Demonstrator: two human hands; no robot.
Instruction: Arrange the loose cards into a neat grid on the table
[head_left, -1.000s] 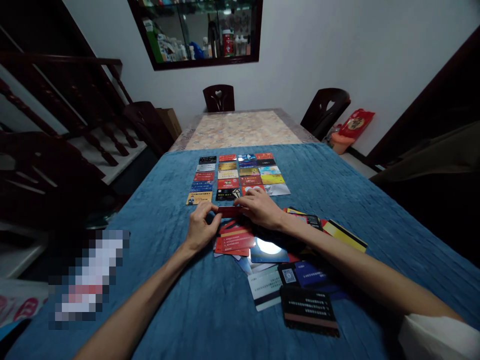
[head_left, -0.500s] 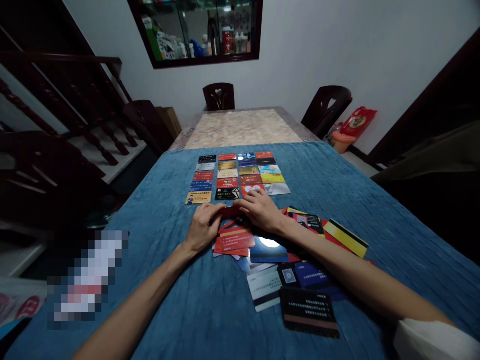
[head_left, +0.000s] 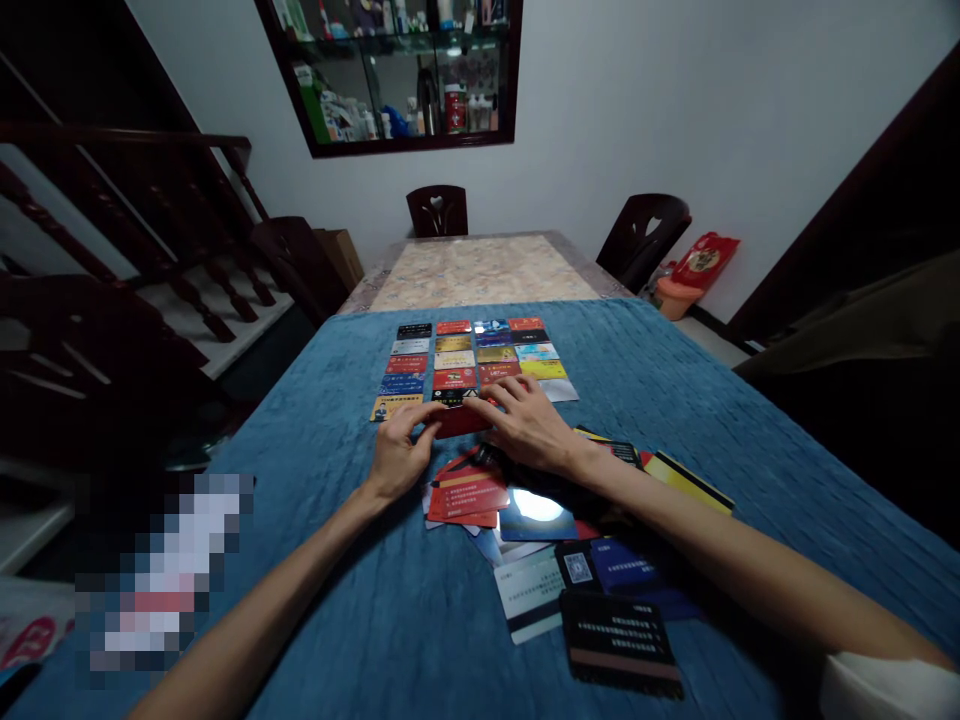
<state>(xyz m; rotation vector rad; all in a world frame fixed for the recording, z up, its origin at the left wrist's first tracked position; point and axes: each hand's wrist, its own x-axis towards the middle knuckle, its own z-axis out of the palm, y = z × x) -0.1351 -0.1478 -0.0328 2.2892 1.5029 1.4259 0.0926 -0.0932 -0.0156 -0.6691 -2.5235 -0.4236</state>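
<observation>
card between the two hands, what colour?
Dark red; the card shows in the head view, the only one.

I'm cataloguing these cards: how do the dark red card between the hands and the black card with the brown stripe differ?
The dark red card is held by the left hand and right hand; the black, brown-striped card lies untouched. The black card shows pale print; on the red card none is readable. Both are flat cards.

Blue cloth [head_left: 390, 620]! Dark red card [head_left: 463, 421] shows mid-surface; black-striped yellow card [head_left: 688, 486] towards right edge; brown-banded black card [head_left: 621, 650] towards near edge.
</observation>
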